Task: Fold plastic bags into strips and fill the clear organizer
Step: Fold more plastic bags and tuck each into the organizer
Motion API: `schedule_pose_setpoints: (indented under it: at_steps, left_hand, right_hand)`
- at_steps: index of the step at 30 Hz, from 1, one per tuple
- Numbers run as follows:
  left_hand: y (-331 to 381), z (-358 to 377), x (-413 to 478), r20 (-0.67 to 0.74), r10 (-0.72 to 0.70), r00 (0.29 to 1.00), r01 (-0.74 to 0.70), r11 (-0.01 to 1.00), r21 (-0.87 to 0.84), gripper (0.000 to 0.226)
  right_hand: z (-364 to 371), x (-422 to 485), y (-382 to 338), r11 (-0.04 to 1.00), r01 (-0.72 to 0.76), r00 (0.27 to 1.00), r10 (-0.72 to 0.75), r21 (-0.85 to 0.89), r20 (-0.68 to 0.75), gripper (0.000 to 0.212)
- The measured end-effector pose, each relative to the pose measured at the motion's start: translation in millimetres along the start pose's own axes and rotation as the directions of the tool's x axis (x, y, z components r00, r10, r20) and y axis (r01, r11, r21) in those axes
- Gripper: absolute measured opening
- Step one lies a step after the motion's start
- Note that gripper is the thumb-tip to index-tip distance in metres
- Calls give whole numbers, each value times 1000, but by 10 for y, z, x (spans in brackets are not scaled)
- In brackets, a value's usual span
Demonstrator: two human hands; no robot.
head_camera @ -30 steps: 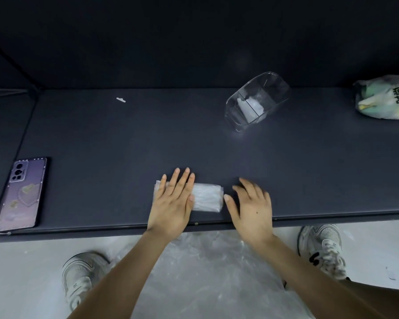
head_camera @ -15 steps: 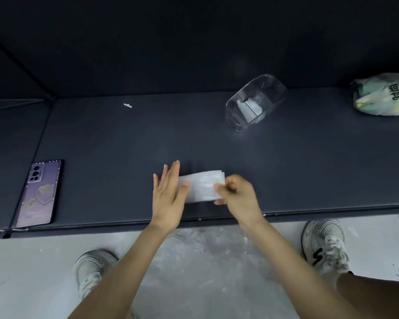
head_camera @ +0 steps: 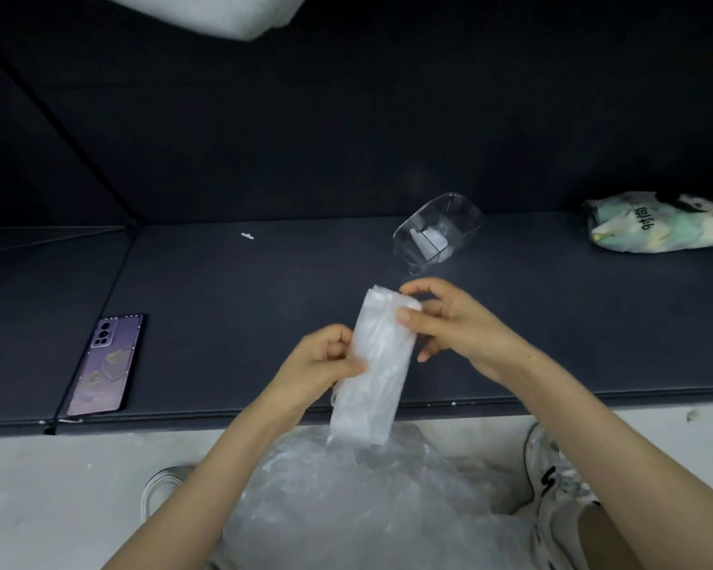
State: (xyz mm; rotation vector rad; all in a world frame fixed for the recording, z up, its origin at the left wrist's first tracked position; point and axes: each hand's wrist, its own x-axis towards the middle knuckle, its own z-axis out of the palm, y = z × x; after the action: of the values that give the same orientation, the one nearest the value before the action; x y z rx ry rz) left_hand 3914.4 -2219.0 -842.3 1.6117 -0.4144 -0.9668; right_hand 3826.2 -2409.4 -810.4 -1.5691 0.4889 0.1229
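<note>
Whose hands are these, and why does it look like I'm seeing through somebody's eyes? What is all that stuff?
There is no machine here. A person wears a camera on their head, so the picture looks down at their own two hands, just as they see them. The left hand and the right hand both pinch a folded plastic bag, a long white strip lifted above the dark table. On the table are a clear organizer with something white already inside, a purple phone on the left, and a colourful crumpled bag at the far right. More loose plastic lies lower down, between the person's shoes.
</note>
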Motion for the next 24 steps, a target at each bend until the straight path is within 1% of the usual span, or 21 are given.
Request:
schedule_pose_setpoints:
  at_steps: [2,4,7,9,14,17,19,20,22,23,24]
  left_hand:
    - [27,33,-57,-96,-5,995,2,999,-32,9]
    - [40,70,-109,-152,-15,988,8,999,-48,8]
    - [44,130,-174,-185,-39,982,22,995,-93,15]
    - [42,155,-192,-207,-50,977,25,992,-123,16]
    - [79,169,-193,-238,-67,969,16,978,-209,21]
    - [107,156,-191,-194,-114,974,45,943,-331,23]
    - [139,94,-201,-114,-174,978,103,882,-460,27]
    - [157,53,-198,-61,-207,976,151,858,-492,36]
    - [195,-20,-194,39,-241,970,232,860,-454,58]
    - [213,-38,-194,85,-244,966,257,876,-409,61]
    - [220,-52,-188,123,-233,965,263,894,-362,55]
  right_hand:
    - [124,-117,77,998,-50,999,50,26,-2,37]
    - [281,-215,159,997,-76,997,76,30,-5,33]
    - [464,-250,211,989,-40,991,57,143,-121,19]
    - [535,-248,186,979,-12,984,48,204,-174,18]
    - [599,-225,149,957,32,977,31,287,-211,16]
    - [591,-199,148,947,55,977,14,317,-211,14]
    - [567,-192,145,955,106,977,-48,277,-209,17]
    - [543,-189,145,958,144,974,-93,248,-205,20]
    - [497,-187,148,959,217,967,-186,184,-173,29]
    - [479,-182,156,959,245,963,-224,142,-151,32]
    - [461,-174,165,958,268,958,-254,101,-131,35]
